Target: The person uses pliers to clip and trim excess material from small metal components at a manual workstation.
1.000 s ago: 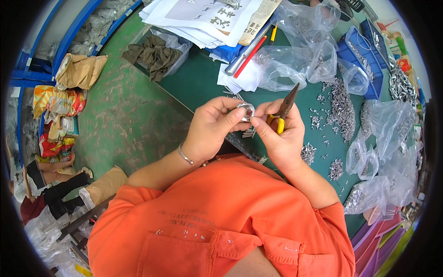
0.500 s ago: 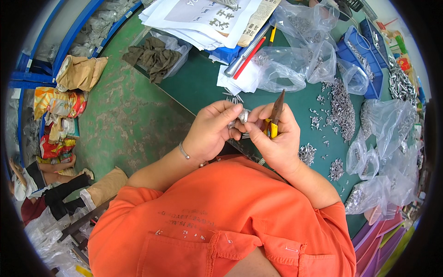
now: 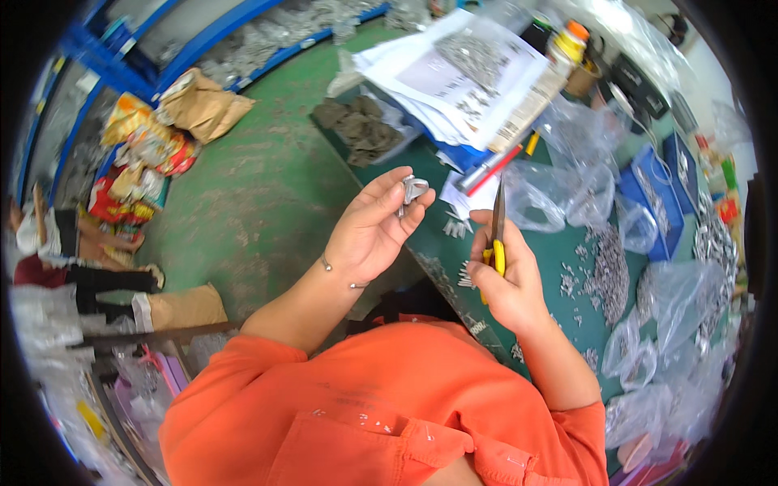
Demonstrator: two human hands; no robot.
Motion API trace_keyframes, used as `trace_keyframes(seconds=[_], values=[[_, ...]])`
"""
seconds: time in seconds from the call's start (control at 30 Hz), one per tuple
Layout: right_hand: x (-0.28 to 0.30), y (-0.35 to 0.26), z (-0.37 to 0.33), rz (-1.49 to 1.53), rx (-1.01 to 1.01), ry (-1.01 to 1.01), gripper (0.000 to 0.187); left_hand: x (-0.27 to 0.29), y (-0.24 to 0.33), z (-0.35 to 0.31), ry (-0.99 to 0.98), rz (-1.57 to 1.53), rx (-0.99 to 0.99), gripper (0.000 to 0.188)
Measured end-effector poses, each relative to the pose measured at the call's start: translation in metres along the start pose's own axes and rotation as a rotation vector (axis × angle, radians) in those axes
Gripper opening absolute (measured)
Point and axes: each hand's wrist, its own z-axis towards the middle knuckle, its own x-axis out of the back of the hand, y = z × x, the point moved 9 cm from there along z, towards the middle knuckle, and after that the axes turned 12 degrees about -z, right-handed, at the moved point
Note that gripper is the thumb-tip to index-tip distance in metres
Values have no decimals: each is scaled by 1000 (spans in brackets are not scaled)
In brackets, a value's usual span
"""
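Note:
Between the thumb and fingers of my left hand (image 3: 369, 223) is a small shiny metal part (image 3: 414, 189), raised near the table's left edge. Its exact kind is too small to make out. My right hand (image 3: 512, 279) is closed around pliers (image 3: 498, 243) with yellow handles, their dark pointed jaws upward. The two hands are apart. Under and beside the right hand, several thin metal pins (image 3: 465, 274) lie on the green table (image 3: 442, 271). More small metal pieces (image 3: 456, 227) lie just beyond, near a white paper (image 3: 480, 197).
Heaps of small metal parts (image 3: 609, 275) and clear plastic bags (image 3: 685, 292) cover the table's right side. Blue trays (image 3: 652, 202) stand behind them. At the back are stacked papers (image 3: 450, 89) and a tub with brown cloth (image 3: 356, 130). Sacks (image 3: 203, 105) sit on the floor at left.
My hands have moved apart; the left has drawn away, keeping the metal part, while the right keeps the pliers. The view has swung, shifting the table rightward and downward.

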Motion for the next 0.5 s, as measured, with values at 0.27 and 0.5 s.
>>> trace_keyframes(seconds=[0.27, 0.5], values=[[-54, -79, 5, -426, 311, -130, 43, -2, 83, -72, -35, 46, -396, 28], [-109, -151, 7, -623, 683, -28, 45, 7, 135, -138, 27, 54, -626, 24]])
